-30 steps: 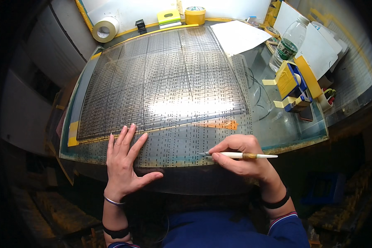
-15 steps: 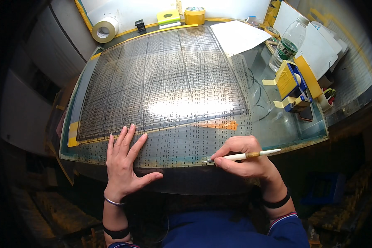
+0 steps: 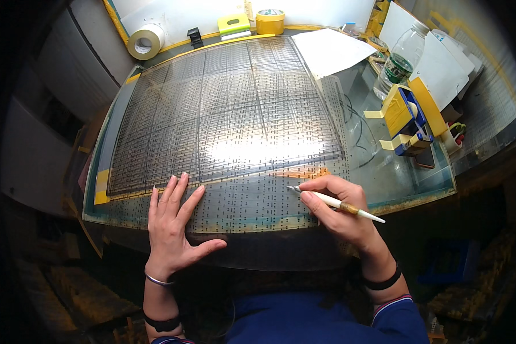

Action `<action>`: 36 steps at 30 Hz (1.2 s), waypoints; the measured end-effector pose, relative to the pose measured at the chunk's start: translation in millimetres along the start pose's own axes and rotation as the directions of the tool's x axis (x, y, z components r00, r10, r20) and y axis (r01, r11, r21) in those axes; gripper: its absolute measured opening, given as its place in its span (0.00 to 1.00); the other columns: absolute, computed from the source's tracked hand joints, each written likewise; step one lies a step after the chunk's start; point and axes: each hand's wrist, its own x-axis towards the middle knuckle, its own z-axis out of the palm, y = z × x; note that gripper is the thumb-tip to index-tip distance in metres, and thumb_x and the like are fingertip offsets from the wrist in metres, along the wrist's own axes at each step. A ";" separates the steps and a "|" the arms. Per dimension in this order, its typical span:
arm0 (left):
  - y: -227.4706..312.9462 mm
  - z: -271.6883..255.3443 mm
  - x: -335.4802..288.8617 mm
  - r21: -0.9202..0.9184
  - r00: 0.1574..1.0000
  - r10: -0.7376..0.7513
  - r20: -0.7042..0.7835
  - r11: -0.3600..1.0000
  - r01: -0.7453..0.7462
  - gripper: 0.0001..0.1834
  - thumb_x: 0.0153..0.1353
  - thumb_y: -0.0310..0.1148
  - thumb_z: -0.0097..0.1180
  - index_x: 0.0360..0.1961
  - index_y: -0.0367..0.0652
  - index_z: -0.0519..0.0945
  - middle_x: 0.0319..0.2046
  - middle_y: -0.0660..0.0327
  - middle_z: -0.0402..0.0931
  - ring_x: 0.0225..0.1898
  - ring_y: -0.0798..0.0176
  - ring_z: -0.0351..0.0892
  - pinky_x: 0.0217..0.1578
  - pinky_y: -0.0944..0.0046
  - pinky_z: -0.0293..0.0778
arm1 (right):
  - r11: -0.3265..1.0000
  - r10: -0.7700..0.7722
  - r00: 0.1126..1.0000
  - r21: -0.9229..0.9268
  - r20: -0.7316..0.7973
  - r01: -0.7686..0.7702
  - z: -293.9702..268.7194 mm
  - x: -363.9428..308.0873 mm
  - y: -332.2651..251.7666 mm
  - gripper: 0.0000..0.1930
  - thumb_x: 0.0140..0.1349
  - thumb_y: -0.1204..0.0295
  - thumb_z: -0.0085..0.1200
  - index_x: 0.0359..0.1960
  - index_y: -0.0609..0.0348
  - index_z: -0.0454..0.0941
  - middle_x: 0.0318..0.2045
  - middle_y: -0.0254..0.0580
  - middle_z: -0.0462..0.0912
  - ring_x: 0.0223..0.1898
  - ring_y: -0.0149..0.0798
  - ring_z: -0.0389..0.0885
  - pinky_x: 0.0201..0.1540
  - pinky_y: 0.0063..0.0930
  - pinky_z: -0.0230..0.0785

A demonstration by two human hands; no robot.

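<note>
My left hand (image 3: 174,221) lies flat with spread fingers on the near part of a clear film (image 3: 241,200) printed with rows of small black dots. My right hand (image 3: 341,206) pinches a slim pen-shaped tool (image 3: 327,199) with a white handle, a brown band and a metal tip. Its tip is over the film, right of my left hand; whether it touches cannot be made out. Farther back, a larger gridded film (image 3: 212,103) spreads over the glass table (image 3: 384,186), a bright glare on it. An orange strip (image 3: 304,172) shows near its front edge, beyond the tool.
Tape dispensers (image 3: 404,117) and a clear plastic bottle (image 3: 399,63) stand at the right. White paper (image 3: 332,50) lies at the back right. Along the back are a tape roll (image 3: 146,41), a black clip (image 3: 195,36) and a yellow tub (image 3: 270,23).
My right hand has moved the tool away from the film's near edge, farther up the sheet, and its handle has tilted toward me. The left hand has stayed in place.
</note>
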 end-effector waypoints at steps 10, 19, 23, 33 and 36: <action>0.0 0.2 -0.1 -0.003 1.000 0.004 -0.008 1.000 -0.004 0.55 0.47 0.78 0.59 0.69 0.52 0.71 0.73 0.50 0.60 0.75 0.43 0.55 0.73 0.34 0.43 | 1.000 -0.005 1.000 0.011 0.015 0.005 -0.2 0.3 0.6 0.04 0.59 0.75 0.64 0.32 0.64 0.85 0.23 0.40 0.85 0.24 0.28 0.81 0.27 0.24 0.72; 0.5 -0.6 -0.2 -0.005 1.000 0.000 -0.007 1.000 0.000 0.55 0.47 0.77 0.60 0.69 0.52 0.72 0.73 0.50 0.60 0.75 0.43 0.55 0.73 0.35 0.43 | 0.997 -0.057 0.967 0.063 0.249 0.042 -12.6 -1.2 -3.8 0.03 0.57 0.76 0.63 0.29 0.64 0.85 0.22 0.38 0.85 0.24 0.26 0.81 0.26 0.22 0.70; 1.8 -1.2 0.2 0.003 1.000 -0.002 -0.006 1.000 0.002 0.54 0.47 0.77 0.60 0.69 0.52 0.72 0.73 0.50 0.60 0.75 0.44 0.55 0.74 0.35 0.43 | 0.994 -0.067 0.967 0.098 0.248 0.044 -13.6 -2.2 -2.6 0.03 0.57 0.76 0.63 0.29 0.64 0.85 0.22 0.37 0.85 0.24 0.26 0.81 0.26 0.21 0.70; 0.6 -1.3 0.4 -0.007 1.000 -0.004 -0.002 1.000 0.004 0.54 0.47 0.77 0.60 0.69 0.53 0.71 0.74 0.51 0.60 0.76 0.44 0.55 0.74 0.34 0.42 | 0.976 0.066 0.986 0.198 0.154 -0.096 -10.7 -5.7 -7.1 0.12 0.72 0.68 0.57 0.50 0.63 0.79 0.38 0.42 0.85 0.40 0.30 0.82 0.43 0.23 0.73; 0.5 0.2 0.8 -0.010 1.000 0.002 -0.007 1.000 -0.002 0.54 0.47 0.77 0.60 0.70 0.53 0.71 0.74 0.51 0.59 0.76 0.44 0.55 0.74 0.34 0.42 | 0.974 -0.196 0.967 0.083 -0.164 0.212 4.9 -0.5 14.0 0.15 0.75 0.66 0.53 0.56 0.62 0.75 0.43 0.45 0.83 0.45 0.33 0.80 0.48 0.27 0.73</action>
